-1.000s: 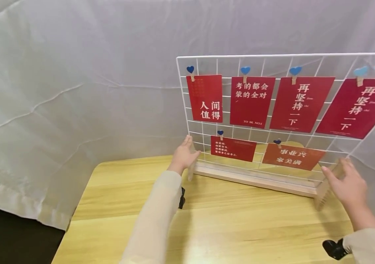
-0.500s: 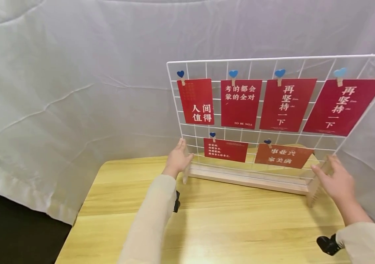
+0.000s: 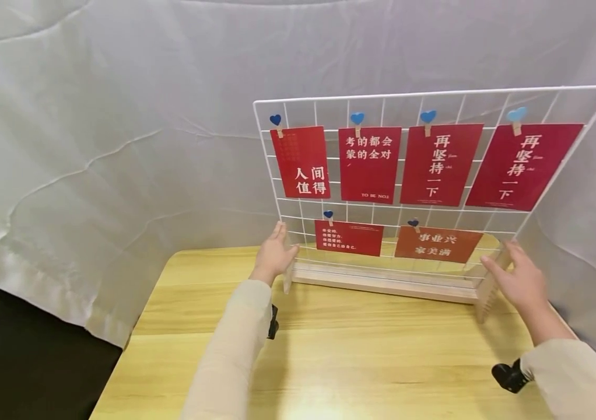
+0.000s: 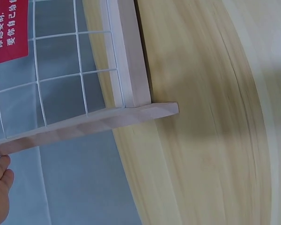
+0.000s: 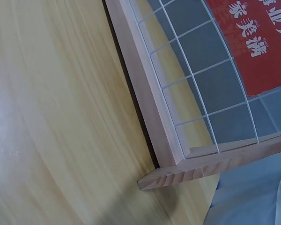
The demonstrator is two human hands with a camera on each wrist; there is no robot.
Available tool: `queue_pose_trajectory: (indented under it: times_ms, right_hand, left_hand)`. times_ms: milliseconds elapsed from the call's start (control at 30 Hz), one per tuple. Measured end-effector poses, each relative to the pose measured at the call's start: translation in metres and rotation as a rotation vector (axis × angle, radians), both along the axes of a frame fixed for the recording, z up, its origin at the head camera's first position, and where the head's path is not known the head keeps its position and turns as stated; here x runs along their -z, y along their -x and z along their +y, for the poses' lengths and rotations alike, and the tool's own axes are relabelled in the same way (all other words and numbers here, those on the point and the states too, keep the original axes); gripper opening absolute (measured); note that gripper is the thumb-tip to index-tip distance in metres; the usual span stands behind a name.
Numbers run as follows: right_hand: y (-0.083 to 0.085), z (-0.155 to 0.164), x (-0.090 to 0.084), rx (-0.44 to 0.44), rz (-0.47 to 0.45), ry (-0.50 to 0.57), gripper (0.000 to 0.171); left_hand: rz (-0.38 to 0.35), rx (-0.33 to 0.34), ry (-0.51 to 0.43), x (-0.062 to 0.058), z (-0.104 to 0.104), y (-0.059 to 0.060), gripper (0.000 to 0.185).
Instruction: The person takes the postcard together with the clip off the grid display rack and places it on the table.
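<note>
A white wire grid rack point(image 3: 434, 94) stands on the table in a wooden base point(image 3: 382, 283), leaning back slightly. Red cards, such as a top-left one point(image 3: 303, 154), hang from it on clips with blue hearts point(image 3: 357, 118). My left hand point(image 3: 274, 255) holds the base's left side piece point(image 4: 84, 130), its curled fingers at the upper end in the left wrist view. At the opposite end, my right hand point(image 3: 523, 281) grips the right side piece point(image 5: 225, 161), thumb in front. The right fingertips are partly hidden, and that hand is outside the right wrist view.
The wooden table point(image 3: 361, 356) extends in front of the rack, with a rounded far-left corner. A pale curtain point(image 3: 119, 87) hangs behind and beside it. A dark area point(image 3: 20, 350) lies beyond the table's left edge.
The rack has shifted left across the table, both hands moving along with it. The head view has turned slightly, so the rack's top right corner now shows.
</note>
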State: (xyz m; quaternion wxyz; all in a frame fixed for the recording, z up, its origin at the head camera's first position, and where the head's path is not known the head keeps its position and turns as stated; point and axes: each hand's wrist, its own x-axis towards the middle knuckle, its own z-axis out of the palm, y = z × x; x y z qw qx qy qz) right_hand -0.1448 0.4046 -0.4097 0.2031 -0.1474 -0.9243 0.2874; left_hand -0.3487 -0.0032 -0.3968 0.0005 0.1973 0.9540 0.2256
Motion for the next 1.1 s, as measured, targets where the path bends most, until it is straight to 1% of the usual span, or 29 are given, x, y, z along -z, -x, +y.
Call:
queue_pose_trajectory:
  times_ms: [133,333,533,700,800,1000,1100]
  right_hand:
    - [0.0013,0.0011,0.0016,-0.002,0.0,0.006,0.065]
    - [0.0023,0.0,0.0015,-0.01,-0.006,0.021,0.068]
    - [0.0015,-0.0022,-0.0006,-0.023,0.003,0.021,0.069]
    - [0.0,-0.0026,-0.0044,-0.024,-0.01,0.027,0.069]
    - [0.0004,-0.0039,-0.0056,-0.022,-0.021,0.033,0.069]
    - [0.0006,-0.0046,-0.0064,-0.013,-0.037,0.035,0.07]
    - [0.0013,-0.0044,-0.0064,-0.01,-0.042,0.035,0.07]
  left_hand:
    - [0.01,0.004,0.009,0.0,0.0002,-0.0011,0.068]
    - [0.049,0.023,0.012,0.0015,-0.0031,-0.0032,0.067]
    - [0.081,0.039,0.039,0.004,-0.0053,-0.0037,0.068]
    - [0.109,0.054,0.068,0.0026,-0.0044,-0.0038,0.067]
    - [0.121,0.051,0.094,0.0023,-0.0053,-0.003,0.066]
    - [0.142,0.049,0.102,0.0039,-0.0051,-0.0019,0.066]
    - [0.15,0.049,0.124,0.0038,-0.0054,-0.0019,0.065]
